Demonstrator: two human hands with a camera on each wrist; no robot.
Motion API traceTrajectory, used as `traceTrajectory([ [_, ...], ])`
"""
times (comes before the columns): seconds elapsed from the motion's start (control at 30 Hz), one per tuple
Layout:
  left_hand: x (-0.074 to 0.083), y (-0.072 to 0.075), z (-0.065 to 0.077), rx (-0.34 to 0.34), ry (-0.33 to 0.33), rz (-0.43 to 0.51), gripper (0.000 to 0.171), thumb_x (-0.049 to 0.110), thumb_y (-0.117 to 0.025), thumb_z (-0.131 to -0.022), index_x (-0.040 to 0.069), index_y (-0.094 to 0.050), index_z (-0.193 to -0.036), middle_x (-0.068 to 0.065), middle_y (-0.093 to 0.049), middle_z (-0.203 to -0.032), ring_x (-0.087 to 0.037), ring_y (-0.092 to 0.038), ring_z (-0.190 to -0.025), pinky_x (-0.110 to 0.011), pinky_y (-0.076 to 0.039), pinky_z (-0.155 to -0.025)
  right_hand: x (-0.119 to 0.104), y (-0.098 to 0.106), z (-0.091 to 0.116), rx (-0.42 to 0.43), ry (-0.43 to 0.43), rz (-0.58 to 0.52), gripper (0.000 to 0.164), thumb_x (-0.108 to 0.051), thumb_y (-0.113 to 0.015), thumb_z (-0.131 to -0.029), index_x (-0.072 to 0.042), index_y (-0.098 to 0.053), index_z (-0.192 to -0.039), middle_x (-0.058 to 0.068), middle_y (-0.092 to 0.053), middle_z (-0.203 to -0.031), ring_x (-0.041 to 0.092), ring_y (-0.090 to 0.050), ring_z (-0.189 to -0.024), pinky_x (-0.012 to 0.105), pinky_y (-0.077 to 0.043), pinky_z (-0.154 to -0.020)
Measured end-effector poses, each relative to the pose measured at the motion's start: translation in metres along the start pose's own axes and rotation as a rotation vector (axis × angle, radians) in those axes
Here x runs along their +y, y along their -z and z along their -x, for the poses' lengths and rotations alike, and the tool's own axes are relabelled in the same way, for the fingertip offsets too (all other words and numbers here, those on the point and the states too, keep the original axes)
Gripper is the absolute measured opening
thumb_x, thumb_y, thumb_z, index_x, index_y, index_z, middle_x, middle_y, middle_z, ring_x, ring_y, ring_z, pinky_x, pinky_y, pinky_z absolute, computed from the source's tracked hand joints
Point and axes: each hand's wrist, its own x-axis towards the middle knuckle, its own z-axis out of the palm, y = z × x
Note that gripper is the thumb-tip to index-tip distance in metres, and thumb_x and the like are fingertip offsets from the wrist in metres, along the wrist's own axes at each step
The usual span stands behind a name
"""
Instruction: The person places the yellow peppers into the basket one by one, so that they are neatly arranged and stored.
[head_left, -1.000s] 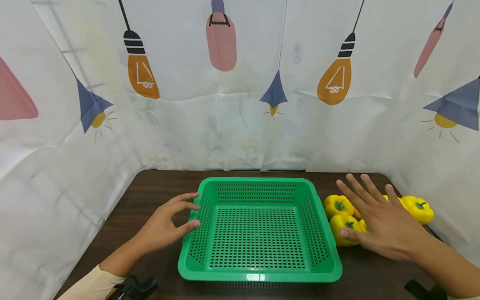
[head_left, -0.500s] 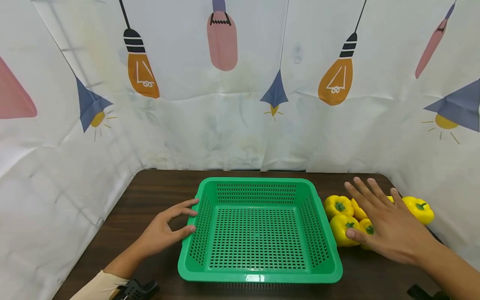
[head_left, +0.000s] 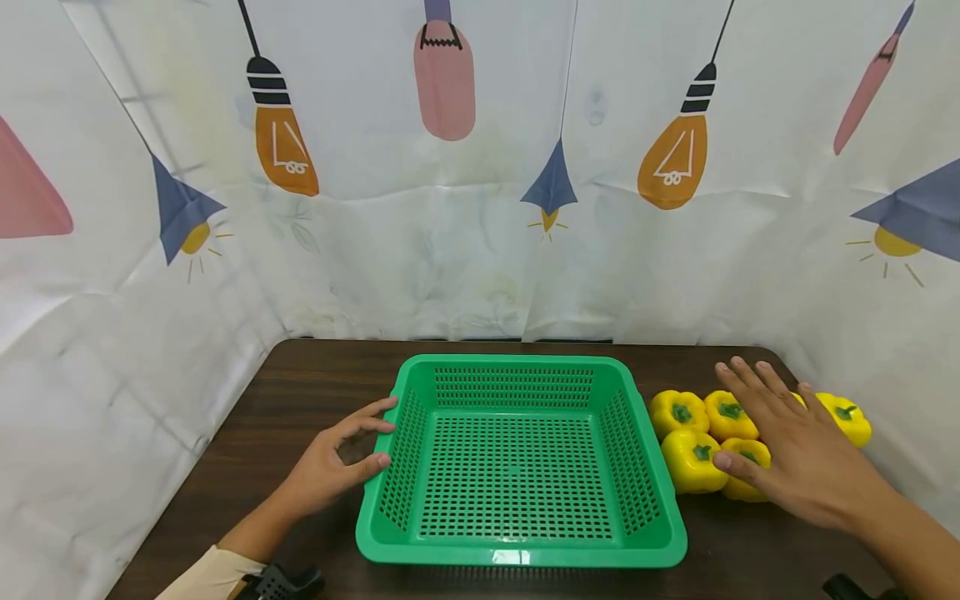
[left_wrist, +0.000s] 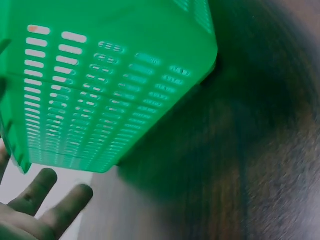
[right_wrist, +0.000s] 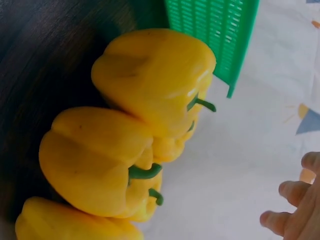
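Observation:
A green perforated plastic basket (head_left: 517, 553) sits upright on the dark table, with bare mesh showing inside. At its left rim is my left hand (head_left: 330, 467), fingertips and thumb spread loosely along the edge and touching or very near it. The left wrist view shows the basket's slotted outer side (left_wrist: 100, 100) and a few extended fingers (left_wrist: 67, 210). My right hand (head_left: 806, 462) is spread flat above a group of yellow bell peppers (head_left: 692, 462), partly hiding those at the far right. In the right wrist view, its fingers (right_wrist: 295, 192) are apart from the peppers (right_wrist: 155, 75).
The dark wood-grain table (head_left: 330, 367) extends left of and behind the basket. A white printed cloth (head_left: 450, 275) hangs behind the table and at both sides. The peppers stand close against the basket's right side.
My right hand has moved right, uncovering more of the peppers. My left hand has come slightly down onto or beside the basket's left rim. The basket stays in place.

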Motion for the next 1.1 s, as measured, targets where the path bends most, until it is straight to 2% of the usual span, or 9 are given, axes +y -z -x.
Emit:
traceTrajectory([
  [0.1, -0.004, -0.003, 0.0, -0.01, -0.009, 0.125, 0.037, -0.012, -0.059, -0.097, -0.009, -0.052, -0.133, -0.023, -0.024, -0.164, -0.009, -0.033, -0.148, -0.03, -0.049, -0.103, 0.006, -0.002, 0.003, 0.008, -0.015, -0.015, 0.097, -0.044, -0.07, -0.095, -0.02, -0.009, -0.167, 0.008, -0.008, -0.171, 0.03, 0.002, -0.156, 0.058, 0.011, -0.12],
  [0.2, -0.006, -0.006, 0.0, 0.008, -0.012, 0.169, 0.036, -0.013, -0.058, -0.097, -0.011, -0.05, -0.133, -0.022, -0.023, -0.165, -0.011, -0.037, -0.145, -0.029, -0.057, -0.09, 0.013, -0.004, 0.006, 0.012, -0.033, -0.03, 0.096, -0.042, -0.07, -0.096, -0.019, -0.01, -0.166, 0.011, -0.01, -0.171, 0.034, 0.0, -0.156, 0.058, 0.011, -0.12],
  [0.3, -0.009, -0.008, 0.0, 0.022, -0.027, 0.192, 0.036, -0.014, -0.057, -0.097, -0.013, -0.049, -0.132, -0.023, -0.023, -0.165, -0.012, -0.034, -0.148, -0.024, -0.05, -0.1, 0.018, -0.005, 0.008, 0.019, -0.05, -0.048, 0.095, -0.041, -0.071, -0.096, -0.018, -0.012, -0.166, 0.014, -0.012, -0.17, 0.037, -0.002, -0.156, 0.059, 0.009, -0.121],
  [0.43, -0.011, -0.01, 0.0, 0.023, -0.046, 0.213, 0.036, -0.015, -0.054, -0.097, -0.014, -0.047, -0.133, -0.025, -0.02, -0.165, -0.009, -0.024, -0.152, -0.022, -0.029, -0.116, 0.025, -0.006, 0.012, 0.047, -0.055, -0.064, 0.092, -0.039, -0.07, -0.096, -0.017, -0.014, -0.166, 0.014, -0.015, -0.17, 0.041, -0.008, -0.155, 0.06, 0.003, -0.121],
  [0.47, -0.011, -0.01, 0.0, 0.026, -0.043, 0.216, 0.036, -0.015, -0.054, -0.098, -0.014, -0.047, -0.133, -0.025, -0.02, -0.165, -0.009, -0.023, -0.152, -0.022, -0.027, -0.116, 0.027, -0.006, 0.013, 0.055, -0.054, -0.066, 0.091, -0.039, -0.07, -0.097, -0.017, -0.015, -0.166, 0.013, -0.015, -0.17, 0.041, -0.009, -0.155, 0.06, 0.002, -0.122],
  [0.67, -0.011, -0.012, 0.001, 0.044, -0.024, 0.221, 0.036, -0.012, -0.055, -0.099, -0.012, -0.047, -0.134, -0.024, -0.019, -0.166, -0.008, -0.023, -0.152, -0.023, -0.028, -0.116, 0.038, -0.007, 0.017, 0.07, -0.063, -0.121, 0.088, -0.03, -0.071, -0.097, -0.016, -0.016, -0.166, 0.015, -0.017, -0.169, 0.041, -0.012, -0.154, 0.061, -0.003, -0.122],
  [0.87, -0.01, -0.013, 0.002, 0.051, -0.04, 0.21, 0.035, -0.013, -0.053, -0.099, -0.012, -0.047, -0.134, -0.023, -0.021, -0.165, -0.009, -0.025, -0.151, -0.024, -0.031, -0.115, 0.047, -0.007, 0.02, 0.05, -0.132, -0.164, 0.089, -0.029, -0.073, -0.096, -0.017, -0.018, -0.165, 0.022, -0.022, -0.166, 0.053, -0.025, -0.145, 0.072, -0.011, -0.115],
  [1.1, -0.009, -0.014, 0.001, 0.045, -0.09, 0.195, 0.035, -0.016, -0.05, -0.098, -0.015, -0.046, -0.133, -0.027, -0.021, -0.164, -0.011, -0.026, -0.151, -0.023, -0.033, -0.115, 0.064, -0.007, 0.026, 0.047, -0.158, -0.241, 0.087, -0.024, -0.074, -0.095, -0.015, -0.023, -0.164, 0.031, -0.031, -0.158, 0.058, -0.024, -0.142, 0.069, -0.002, -0.118],
])
